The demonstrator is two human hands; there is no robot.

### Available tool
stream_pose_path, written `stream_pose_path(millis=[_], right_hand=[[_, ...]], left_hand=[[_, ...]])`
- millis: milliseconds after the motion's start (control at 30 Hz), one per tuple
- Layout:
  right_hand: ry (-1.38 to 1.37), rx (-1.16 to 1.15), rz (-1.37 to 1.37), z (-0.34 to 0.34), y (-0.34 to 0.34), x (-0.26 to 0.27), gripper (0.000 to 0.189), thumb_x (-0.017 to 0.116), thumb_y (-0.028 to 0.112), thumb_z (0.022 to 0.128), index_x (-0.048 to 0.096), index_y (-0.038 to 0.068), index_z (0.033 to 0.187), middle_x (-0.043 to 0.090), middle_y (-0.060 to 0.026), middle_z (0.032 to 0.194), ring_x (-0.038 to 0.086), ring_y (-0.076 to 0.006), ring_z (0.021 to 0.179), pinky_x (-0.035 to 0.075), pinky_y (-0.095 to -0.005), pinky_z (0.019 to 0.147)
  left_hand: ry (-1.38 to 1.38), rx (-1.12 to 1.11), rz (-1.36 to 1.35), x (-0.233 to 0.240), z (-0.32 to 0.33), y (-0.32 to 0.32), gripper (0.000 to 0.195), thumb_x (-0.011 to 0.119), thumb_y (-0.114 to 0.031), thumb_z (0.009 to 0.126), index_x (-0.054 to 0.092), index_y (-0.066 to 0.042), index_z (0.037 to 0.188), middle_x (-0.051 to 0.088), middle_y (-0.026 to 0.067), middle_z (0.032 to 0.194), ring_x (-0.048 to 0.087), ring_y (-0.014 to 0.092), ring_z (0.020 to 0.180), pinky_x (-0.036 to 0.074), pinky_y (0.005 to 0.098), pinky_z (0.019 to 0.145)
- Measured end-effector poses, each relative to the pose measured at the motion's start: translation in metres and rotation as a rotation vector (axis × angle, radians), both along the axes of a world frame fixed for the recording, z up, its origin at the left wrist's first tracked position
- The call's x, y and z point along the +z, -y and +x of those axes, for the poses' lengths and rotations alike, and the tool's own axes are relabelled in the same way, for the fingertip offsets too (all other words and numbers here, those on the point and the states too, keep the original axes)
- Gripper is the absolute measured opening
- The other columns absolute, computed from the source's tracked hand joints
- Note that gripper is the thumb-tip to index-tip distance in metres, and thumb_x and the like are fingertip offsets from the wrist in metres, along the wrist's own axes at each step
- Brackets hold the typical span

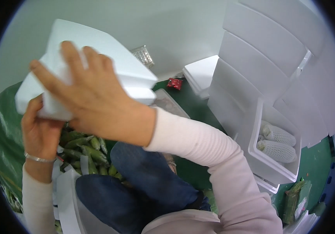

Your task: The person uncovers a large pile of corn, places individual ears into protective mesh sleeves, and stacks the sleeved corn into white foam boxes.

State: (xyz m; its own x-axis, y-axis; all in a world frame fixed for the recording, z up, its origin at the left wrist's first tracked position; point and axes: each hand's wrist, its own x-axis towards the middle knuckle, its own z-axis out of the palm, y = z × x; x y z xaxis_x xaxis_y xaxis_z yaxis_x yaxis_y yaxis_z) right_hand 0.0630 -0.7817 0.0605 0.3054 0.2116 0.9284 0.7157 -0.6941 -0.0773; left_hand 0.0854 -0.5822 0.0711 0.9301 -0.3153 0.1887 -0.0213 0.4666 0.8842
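Note:
My left hand [40, 128], with a bracelet at the wrist, grips the lower edge of white foam pieces [82, 33], which look like box lids, at the upper left. Across their face lies my right hand [91, 84], fingers spread and slightly blurred, its thumb side near my left hand. The pieces are tilted, with two layered edges showing at the right. Under my hands, green corn cobs in husks [93, 152], some in clear wrap, lie in a heap beside my knees.
Stacked white foam boxes [243, 73] stand at the right; an open one [255, 128] holds net-sleeved items [278, 149]. A red packet [174, 83] and a foam lid [204, 73] lie near the wall. A green sack [5, 134] is at the left, a foam box [68, 201] beside my legs.

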Motion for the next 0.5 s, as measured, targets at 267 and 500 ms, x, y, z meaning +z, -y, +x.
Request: stream_pose_path(millis=[267,500], right_hand=[[-0.232,-0.192,0.089,0.075,0.131,-0.033,0.106,0.078,0.017,0.052,0.02,0.014,0.141,0.032,-0.0327,0.127,0.044,-0.05,0.103,0.043,-0.0499,0.085],[-0.104,-0.547,-0.039,0.144,0.257,-0.032,0.106,0.074,0.02,0.055,0.015,-0.006,0.14,0.033,-0.0268,0.132,0.033,-0.0388,0.122,0.031,-0.0437,0.103]], left_hand=[[-0.037,-0.404,-0.089,-0.034,0.099,0.167,0.031,0.06,-0.025,0.081,0.056,-0.008,0.106,0.056,0.0033,0.107,0.05,0.019,0.1,0.04,0.0369,0.086],[0.25,-0.525,0.11,-0.05,0.158,0.227,0.06,0.051,-0.035,0.088,0.037,-0.001,0.134,0.047,0.0113,0.129,0.044,0.024,0.119,0.037,0.0391,0.095]])
